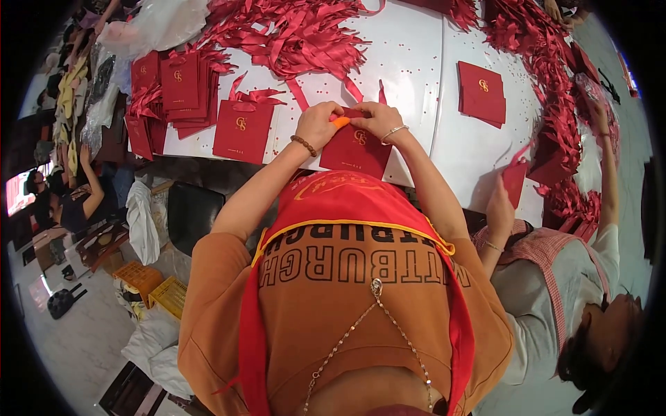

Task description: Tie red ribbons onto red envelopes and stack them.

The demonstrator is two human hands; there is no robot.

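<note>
A small red paper gift bag (355,154) with a gold emblem lies flat at the table's front edge, directly before me. At its top edge my left hand (320,128) and my right hand (381,120) meet, fingertips pinched on a red satin ribbon (352,89). Its ends stick up beyond my fingers. An orange cover (340,122) sits on a digit of the left hand. Where ribbon and bag join is hidden by my fingers. Left of my hands lies another red bag (243,132) with a ribbon bow at its top.
Stacked red bags (186,93) lie farther left. A heap of loose red ribbons (291,38) covers the table's far side. Right of me is a pile of plain red bags (481,93). A co-worker's hand (501,208) holds a red bag nearby. A black chair (194,215) stands left.
</note>
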